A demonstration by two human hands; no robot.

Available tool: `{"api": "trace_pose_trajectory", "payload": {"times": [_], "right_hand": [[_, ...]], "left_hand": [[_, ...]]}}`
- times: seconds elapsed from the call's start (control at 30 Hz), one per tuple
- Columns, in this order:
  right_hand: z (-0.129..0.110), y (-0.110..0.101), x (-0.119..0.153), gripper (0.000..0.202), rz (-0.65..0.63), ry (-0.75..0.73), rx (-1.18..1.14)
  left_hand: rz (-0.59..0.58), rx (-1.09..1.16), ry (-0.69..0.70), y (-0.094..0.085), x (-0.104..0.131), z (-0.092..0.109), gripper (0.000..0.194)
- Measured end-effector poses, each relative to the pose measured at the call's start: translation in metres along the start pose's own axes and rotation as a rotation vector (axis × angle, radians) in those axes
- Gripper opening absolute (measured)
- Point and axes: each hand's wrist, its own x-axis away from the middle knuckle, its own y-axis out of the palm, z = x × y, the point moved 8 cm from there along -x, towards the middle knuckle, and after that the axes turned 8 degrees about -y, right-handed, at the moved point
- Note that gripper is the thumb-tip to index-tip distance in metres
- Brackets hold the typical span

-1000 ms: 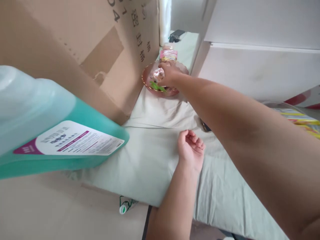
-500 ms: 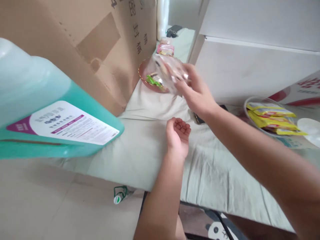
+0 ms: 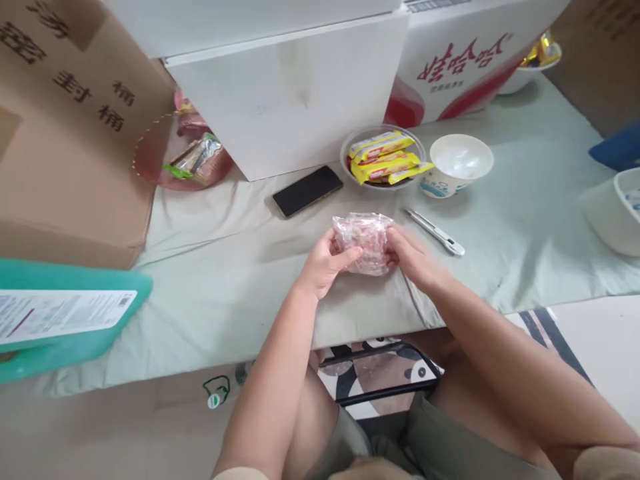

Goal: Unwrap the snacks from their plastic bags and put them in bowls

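Observation:
A clear plastic packet with pinkish contents (image 3: 367, 243) is held between both hands over the cloth-covered table (image 3: 215, 293); what is inside I cannot make out. My left hand (image 3: 327, 263) grips its left side, thumb across the front. On the right edge, the fingers of my right hand (image 3: 411, 257) are closed, slightly blurred. A white utility knife (image 3: 434, 232) lies just beyond my right hand. Behind the packet rests a dark phone (image 3: 307, 191). Further back, a clear round bowl (image 3: 345, 160) holds several yellow snack packets (image 3: 385, 159), beside a white paper tub (image 3: 457, 163).
At the far left, a pink gold-rimmed bowl (image 3: 145, 157) with wrapped snacks stands by a cardboard box (image 3: 75, 180). A teal jug (image 3: 100, 280) sits at the left front edge. White boxes (image 3: 300, 100) line the back; a white container (image 3: 613, 213) is at right.
My right hand has brought the plastic packet from above the pink bowl towards me, and my left hand has closed on it too. The view has swung right.

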Motion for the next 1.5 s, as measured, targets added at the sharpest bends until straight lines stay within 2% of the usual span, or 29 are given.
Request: {"api": "trace_pose_trajectory", "payload": {"times": [0.1, 0.17, 0.23, 0.33, 0.43, 0.53, 0.6, 0.67, 0.8, 0.93, 1.03, 1.17, 1.3, 1.5], "right_hand": [[0.006, -0.047, -0.003, 0.029, 0.149, -0.059, 0.328], [0.011, -0.074, -0.006, 0.031, 0.265, -0.105, 0.584], [0.024, -0.088, -0.01, 0.032, 0.272, -0.087, 0.748], [0.038, -0.092, -0.013, 0.02, 0.186, -0.023, 0.823], [0.03, -0.085, -0.008, 0.019, 0.168, -0.013, 0.692], [0.013, -0.057, -0.003, 0.024, 0.086, -0.026, 0.311], [0.001, -0.03, -0.002, 0.028, -0.016, -0.017, 0.07], [-0.007, -0.006, -0.002, 0.035, -0.082, 0.011, -0.073], [-0.01, 0.02, -0.005, 0.042, -0.132, 0.101, -0.234], [-0.003, 0.027, -0.005, 0.039, -0.157, 0.163, -0.225], [-0.003, 0.024, -0.003, 0.036, -0.149, 0.133, -0.225], [-0.004, 0.015, 0.0, 0.034, -0.097, 0.106, -0.26], [-0.009, 0.01, -0.003, 0.032, -0.058, 0.054, -0.158], [-0.022, 0.022, -0.011, 0.041, -0.15, -0.014, -0.038]], "left_hand": [[0.094, 0.002, 0.057, -0.005, -0.011, 0.0, 0.059], [0.163, 0.009, 0.089, -0.012, -0.016, 0.002, 0.062], [0.217, 0.01, 0.123, -0.018, -0.019, 0.007, 0.063], [0.244, 0.002, 0.158, -0.022, -0.02, 0.013, 0.065], [0.247, -0.001, 0.169, -0.024, -0.018, 0.014, 0.077], [0.228, -0.052, 0.193, -0.023, -0.018, 0.013, 0.089], [0.192, -0.103, 0.208, -0.02, -0.019, 0.011, 0.083], [0.169, -0.142, 0.206, -0.019, -0.021, 0.009, 0.075], [0.183, -0.189, 0.211, -0.019, -0.021, 0.008, 0.067], [0.156, -0.264, 0.27, -0.013, -0.017, 0.012, 0.06], [0.16, -0.279, 0.303, -0.012, -0.015, 0.012, 0.057], [0.203, -0.191, 0.329, -0.019, -0.017, 0.011, 0.06], [0.232, -0.245, 0.356, -0.019, -0.017, 0.013, 0.063], [0.191, -0.313, 0.39, -0.012, -0.018, 0.012, 0.065]]}}
